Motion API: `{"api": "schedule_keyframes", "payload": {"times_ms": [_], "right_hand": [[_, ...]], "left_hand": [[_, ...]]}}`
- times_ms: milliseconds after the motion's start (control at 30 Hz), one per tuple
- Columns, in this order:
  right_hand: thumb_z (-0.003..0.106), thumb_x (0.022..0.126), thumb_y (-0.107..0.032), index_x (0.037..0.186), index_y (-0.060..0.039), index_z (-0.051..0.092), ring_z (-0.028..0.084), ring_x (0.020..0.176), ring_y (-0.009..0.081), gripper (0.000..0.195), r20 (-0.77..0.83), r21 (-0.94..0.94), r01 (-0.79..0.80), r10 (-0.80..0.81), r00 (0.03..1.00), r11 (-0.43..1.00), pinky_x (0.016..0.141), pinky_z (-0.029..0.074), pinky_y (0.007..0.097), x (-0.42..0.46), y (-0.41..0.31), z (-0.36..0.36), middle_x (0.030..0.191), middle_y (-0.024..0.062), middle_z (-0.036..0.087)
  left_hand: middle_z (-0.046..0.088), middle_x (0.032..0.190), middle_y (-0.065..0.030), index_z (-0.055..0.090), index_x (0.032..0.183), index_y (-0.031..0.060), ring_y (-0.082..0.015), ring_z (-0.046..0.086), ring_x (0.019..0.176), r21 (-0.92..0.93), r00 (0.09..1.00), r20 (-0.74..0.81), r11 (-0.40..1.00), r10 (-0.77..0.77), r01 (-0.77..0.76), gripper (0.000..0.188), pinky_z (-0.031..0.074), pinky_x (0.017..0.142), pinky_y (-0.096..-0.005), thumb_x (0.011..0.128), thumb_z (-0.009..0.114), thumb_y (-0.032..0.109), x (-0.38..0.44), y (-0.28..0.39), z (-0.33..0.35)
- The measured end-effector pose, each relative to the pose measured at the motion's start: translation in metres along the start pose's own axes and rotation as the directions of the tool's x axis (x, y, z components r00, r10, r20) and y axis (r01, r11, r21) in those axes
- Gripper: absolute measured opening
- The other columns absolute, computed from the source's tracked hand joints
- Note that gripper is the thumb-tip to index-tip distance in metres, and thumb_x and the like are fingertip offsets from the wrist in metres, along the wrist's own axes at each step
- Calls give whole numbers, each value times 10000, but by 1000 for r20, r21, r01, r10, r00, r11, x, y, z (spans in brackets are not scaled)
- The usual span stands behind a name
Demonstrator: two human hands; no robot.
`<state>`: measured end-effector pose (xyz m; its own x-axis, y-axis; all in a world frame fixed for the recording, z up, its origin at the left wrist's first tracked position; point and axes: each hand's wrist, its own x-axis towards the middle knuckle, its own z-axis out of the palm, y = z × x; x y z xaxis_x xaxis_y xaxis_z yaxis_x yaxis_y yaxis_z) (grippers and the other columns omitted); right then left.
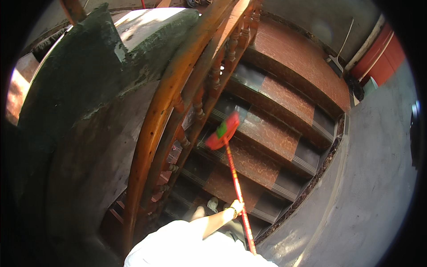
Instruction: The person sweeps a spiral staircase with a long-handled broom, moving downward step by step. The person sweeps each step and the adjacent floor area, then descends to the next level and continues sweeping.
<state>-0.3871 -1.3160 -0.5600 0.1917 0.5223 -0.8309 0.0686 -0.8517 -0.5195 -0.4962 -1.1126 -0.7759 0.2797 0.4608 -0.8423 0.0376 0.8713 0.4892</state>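
My left hand (237,207), with a bracelet at the wrist, is closed around the shaft of a long-handled broom (238,185). The shaft is red with yellow markings. At its far end the red and green broom head (223,130) is blurred, over the stair treads near the balusters. Whether its edge touches a tread I cannot tell. The shaft's near end passes out of sight at my white top (200,248). My right hand is out of view. Before me the stairs (247,157) have reddish-brown marbled middles and dark sides with ribbed strips.
A curved wooden handrail (156,133) with turned balusters (217,68) borders the stairs on the left. A grey wall (370,160) bounds the right. On the landing (293,50), a long-handled dustpan or broom (337,63) leans near a red door (380,53). My shoe (212,204) is on the stairs.
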Motion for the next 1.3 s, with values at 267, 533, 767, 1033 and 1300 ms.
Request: {"api": "schedule_keyframes", "payload": {"times_ms": [267, 533, 767, 1033, 1300], "right_hand": [[435, 868, -262, 934, -49, 508, 290, 291, 76, 235, 41, 266, 284, -306, 951, 921, 298, 239, 213, 97, -92, 32, 433, -12, 359], [510, 802, -317, 884, -44, 546, 574, 640, 298, 287, -231, -333, 162, -247, 941, 929, 577, 434, 349, 49, -59, 29, 679, 181, 560], [551, 772, -309, 912, -30, 545, 540, 616, 277, 313, -129, -294, 133, -177, 976, 946, 562, 424, 346, 66, 72, -4, 664, 163, 545], [550, 765, -368, 810, -39, 511, 575, 664, 320, 334, -219, -443, 42, -154, 964, 895, 589, 436, 373, 87, 8, 50, 684, 183, 559], [528, 795, -281, 872, -21, 528, 494, 542, 181, 271, -187, -415, 30, -118, 975, 909, 519, 400, 311, 42, 89, 29, 600, 104, 514]], "left_hand": [[446, 594, -23, 389, 840, 47, -114, 453, 463, 123, 735, -46, 734, 677, -668, 118, 407, 396, -265, 847, 435, 155, 5, 247, 1], [479, 491, -53, 457, 625, 60, -162, 508, 421, 25, 956, 54, 957, 289, -290, 258, 413, 344, -276, 845, 420, 191, 24, 149, -1], [516, 792, -72, 360, 940, 37, -142, 568, 669, 39, 913, 379, 983, 153, -181, 248, 487, 500, -234, 791, 536, 129, -104, 96, 32], [565, 736, -44, 429, 919, 77, -140, 588, 643, -116, 947, 54, 944, 315, -308, 184, 469, 492, -237, 789, 547, 135, -42, 136, -49], [524, 757, -58, 387, 917, 77, -128, 558, 616, 32, 951, 176, 964, 253, -263, 193, 459, 446, -229, 789, 522, 127, -70, 82, -1]]}}
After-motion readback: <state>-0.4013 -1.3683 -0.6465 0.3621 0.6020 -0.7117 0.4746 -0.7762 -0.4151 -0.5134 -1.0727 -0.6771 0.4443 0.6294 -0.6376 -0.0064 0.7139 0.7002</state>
